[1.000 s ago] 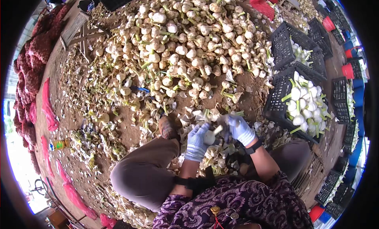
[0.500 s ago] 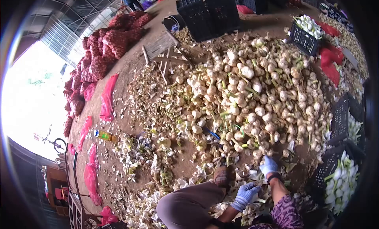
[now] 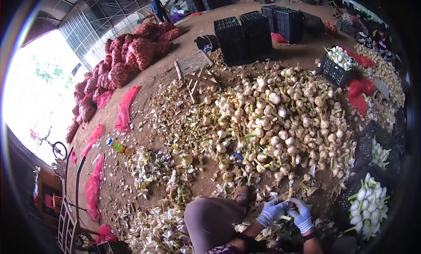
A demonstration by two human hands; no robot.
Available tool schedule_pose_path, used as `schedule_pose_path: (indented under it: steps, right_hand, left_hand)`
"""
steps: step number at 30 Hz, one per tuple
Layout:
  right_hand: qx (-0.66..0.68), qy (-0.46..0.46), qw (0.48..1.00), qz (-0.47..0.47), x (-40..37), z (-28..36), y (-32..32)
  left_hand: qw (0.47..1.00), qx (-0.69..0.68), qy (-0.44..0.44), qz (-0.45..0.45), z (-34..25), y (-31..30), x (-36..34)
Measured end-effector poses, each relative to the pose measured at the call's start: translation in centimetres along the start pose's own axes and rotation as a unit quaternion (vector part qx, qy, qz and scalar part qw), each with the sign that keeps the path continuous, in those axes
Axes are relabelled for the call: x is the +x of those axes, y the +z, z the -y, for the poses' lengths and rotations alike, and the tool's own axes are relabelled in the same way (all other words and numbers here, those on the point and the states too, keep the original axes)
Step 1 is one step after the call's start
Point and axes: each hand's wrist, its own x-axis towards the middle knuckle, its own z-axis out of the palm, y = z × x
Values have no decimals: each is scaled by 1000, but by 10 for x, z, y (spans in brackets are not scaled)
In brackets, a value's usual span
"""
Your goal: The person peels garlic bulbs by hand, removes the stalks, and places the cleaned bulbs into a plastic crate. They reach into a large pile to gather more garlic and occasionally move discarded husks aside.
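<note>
My left hand [image 3: 270,212] and my right hand [image 3: 301,216], both in pale blue-white gloves, meet low in front of me, fingers curled. A garlic bulb between them is mostly covered by the fingers; its pale green stem [image 3: 286,217] pokes out. Just beyond my fingertips lies the near edge of a big heap of untrimmed garlic [image 3: 280,122] with stalks and roots. To the right of my right hand, a black crate [image 3: 346,197] holds peeled white garlic [image 3: 368,206]. Loose husks [image 3: 153,227] cover the ground around my bent knee.
Another black crate [image 3: 335,72] of white garlic stands beyond the heap. A wooden folding stool [image 3: 193,65] and stacked black crates [image 3: 241,39] are farther back. Red net sacks [image 3: 118,56] are piled at left, near a bottle [image 3: 118,146]. A person [image 3: 158,9] stands far off.
My right hand has drawn back from the edge of the garlic heap and joined my left hand. The view has tilted up, showing more of the background.
</note>
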Motion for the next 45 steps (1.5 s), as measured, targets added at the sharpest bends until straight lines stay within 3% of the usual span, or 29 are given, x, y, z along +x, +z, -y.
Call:
schedule_pose_path:
  steps: [2, 6, 8, 9, 10, 12, 14, 16, 18, 20, 23, 25, 26, 28, 31, 33, 34, 36, 39, 40, 43, 44, 45]
  right_hand:
    - [13, -4, 999, -46, -10, 5, -6]
    - [158, 52, 980, -112, -25, 18, -6]
    - [305, 71, 938, -146, -28, 5, -7]
    - [319, 100, 927, -168, -27, 3, -10]
    - [332, 130, 915, -190, -28, 3, -13]
    - [385, 135, 892, -193, -33, 0, -16]
    - [350, 189, 903, -162, -35, 9, -17]
    - [367, 193, 896, -160, -37, 18, -18]
    - [413, 187, 875, -169, -39, 26, -20]
    - [416, 196, 880, -124, -42, 22, -25]
    - [408, 173, 882, -158, -42, 22, -24]
    - [425, 199, 880, -76, -44, 33, -30]
    - [425, 200, 880, -76, -42, 36, -26]
    - [394, 182, 886, -164, -35, 39, -15]
    - [389, 177, 889, -165, -34, 0, -10]
    - [425, 180, 872, -162, -37, 0, -12]
    - [424, 181, 872, -163, -38, 4, -15]
    - [453, 194, 863, -113, -42, 9, -19]
    - [448, 201, 861, -135, -46, 14, -21]
    - [447, 203, 860, -137, -46, 11, -21]
    - [463, 174, 863, -106, -48, 27, -25]
    - [450, 170, 869, -116, -48, 23, -24]
    - [386, 85, 912, -115, -46, 13, -22]
  left_hand:
    - [999, 34, 11, 25, 3, 8, -7]
    - [991, -81, 7, 108, -5, 32, -34]
    - [985, 95, 119, 77, -6, 34, -32]
    - [955, 236, 173, 51, -7, 34, -33]
    - [955, 237, 173, 53, -3, 35, -35]
    - [803, 516, 294, 55, 3, 36, -37]
    - [824, 484, 289, 59, 14, 33, -37]
    - [863, 417, 278, 61, 21, 32, -37]
    - [869, 438, 225, 45, 1, 47, -55]
    - [955, 227, 140, 127, -3, 51, -62]
    - [955, 230, 143, 123, 4, 45, -50]
    - [954, 233, 144, 122, 6, 44, -50]
    - [904, 359, 220, 78, 7, 46, -52]
    - [734, 580, 354, -14, 8, 52, -57]
    - [688, 645, 331, -27, -6, 68, -72]
    - [640, 663, 388, -15, -4, 66, -71]
    - [641, 662, 388, -14, -3, 63, -69]
    - [572, 701, 426, 14, -1, 59, -67]
    - [532, 746, 399, 31, -5, 64, -72]
    - [533, 746, 398, 33, -7, 64, -74]
    - [767, 568, 298, 18, 4, 54, -60]
    - [917, 343, 195, 50, -5, 64, -74]
    - [945, 275, 160, 79, -14, 61, -74]
